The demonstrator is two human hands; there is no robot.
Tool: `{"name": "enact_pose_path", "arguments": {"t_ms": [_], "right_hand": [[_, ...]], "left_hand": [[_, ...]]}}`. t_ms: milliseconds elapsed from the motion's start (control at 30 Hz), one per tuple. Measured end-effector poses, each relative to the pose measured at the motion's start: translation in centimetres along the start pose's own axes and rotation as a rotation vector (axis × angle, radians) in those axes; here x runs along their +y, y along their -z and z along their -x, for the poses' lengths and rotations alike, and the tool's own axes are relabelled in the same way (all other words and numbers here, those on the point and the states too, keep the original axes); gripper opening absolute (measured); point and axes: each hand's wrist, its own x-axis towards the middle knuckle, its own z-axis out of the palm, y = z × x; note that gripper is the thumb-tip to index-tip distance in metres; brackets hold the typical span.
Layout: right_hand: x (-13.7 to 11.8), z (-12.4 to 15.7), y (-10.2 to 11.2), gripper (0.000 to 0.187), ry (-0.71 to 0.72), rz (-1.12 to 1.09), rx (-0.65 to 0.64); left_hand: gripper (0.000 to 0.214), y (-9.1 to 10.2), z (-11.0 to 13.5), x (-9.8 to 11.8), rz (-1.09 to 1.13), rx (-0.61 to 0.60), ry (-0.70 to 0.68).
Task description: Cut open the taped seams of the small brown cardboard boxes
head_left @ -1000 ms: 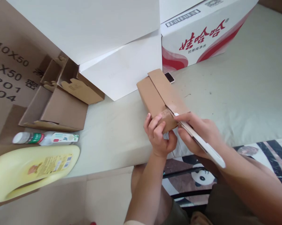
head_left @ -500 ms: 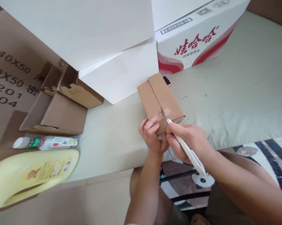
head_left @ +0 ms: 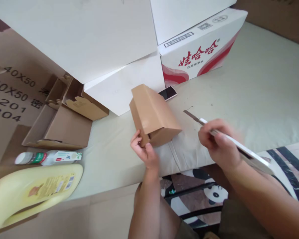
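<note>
A small brown cardboard box (head_left: 153, 114) rests tilted on the pale mattress (head_left: 239, 99), its near end raised. My left hand (head_left: 144, 151) grips the box's near left corner with curled fingers. My right hand (head_left: 220, 144) is off to the right of the box, closed around a white utility knife (head_left: 235, 142) whose bare blade points up and left, clear of the cardboard.
A phone (head_left: 167, 93) lies just behind the box. Large white cartons (head_left: 89, 43) and a red-printed carton (head_left: 199, 49) stand at the back. Opened brown boxes (head_left: 64, 116), a small bottle (head_left: 48, 157) and a yellow jug (head_left: 32, 192) lie at the left.
The knife has come away from the box's taped seam and moved right. My left hand has turned and tipped the box up, uncovering the phone behind it.
</note>
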Motion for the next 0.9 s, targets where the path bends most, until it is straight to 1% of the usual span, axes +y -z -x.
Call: {"name": "enact_pose_path", "arguments": {"t_ms": [67, 100, 167, 233, 267, 300, 367, 433, 500, 600, 733, 800, 867, 900], "right_hand": [[1.6, -0.6, -0.1, 0.034, -0.021, -0.051, 0.049], [2.5, -0.9, -0.2, 0.036, -0.048, -0.053, 0.044], [3.9, -1.2, -0.1, 0.037, -0.119, -0.023, 0.008], [5.0, -1.3, 0.0, 0.035, -0.194, 0.026, -0.023], [5.4, -1.3, 0.1, 0.034, -0.227, 0.054, -0.040], [5.7, -1.2, 0.2, 0.034, -0.256, 0.082, -0.059], [6.0, -1.1, 0.2, 0.032, -0.305, 0.128, -0.095], [6.0, -1.1, 0.0, 0.030, -0.352, 0.122, -0.138], [5.9, -1.2, -0.3, 0.029, -0.387, 0.061, -0.179], [5.6, -1.3, -0.8, 0.032, -0.373, -0.048, -0.191], [5.1, -1.4, -1.3, 0.036, -0.299, -0.165, -0.154], [5.1, -1.4, -1.3, 0.036, -0.259, -0.222, -0.133], [5.3, -1.4, -1.2, 0.037, -0.221, -0.267, -0.091], [5.5, -1.4, -1.1, 0.036, -0.193, -0.266, -0.049]], "left_hand": [[0.023, 0.5, -0.6, -0.8, 0.025, 0.116, 0.132], [0.023, 0.8, -1.0, -1.2, 0.039, 0.185, 0.207], [0.022, 1.5, -1.9, -2.1, 0.115, 0.339, 0.402], [0.022, 2.2, -2.8, -3.1, 0.218, 0.434, 0.622], [0.021, 2.6, -3.3, -3.6, 0.241, 0.456, 0.690], [0.019, 2.9, -3.7, -3.9, 0.280, 0.421, 0.769], [0.018, 3.4, -4.3, -4.5, 0.333, 0.396, 0.916], [0.015, 3.6, -4.7, -4.6, 0.348, 0.399, 1.040], [0.013, 3.6, -4.9, -4.5, 0.354, 0.428, 1.087], [0.015, 3.5, -5.0, -4.4, 0.370, 0.447, 1.087], [0.015, 3.6, -4.9, -5.0, 0.382, 0.438, 1.125], [0.014, 3.7, -4.9, -5.4, 0.388, 0.413, 1.152], [0.012, 3.7, -4.8, -5.6, 0.391, 0.381, 1.166], [0.012, 3.7, -4.8, -5.6, 0.391, 0.366, 1.166]]}}
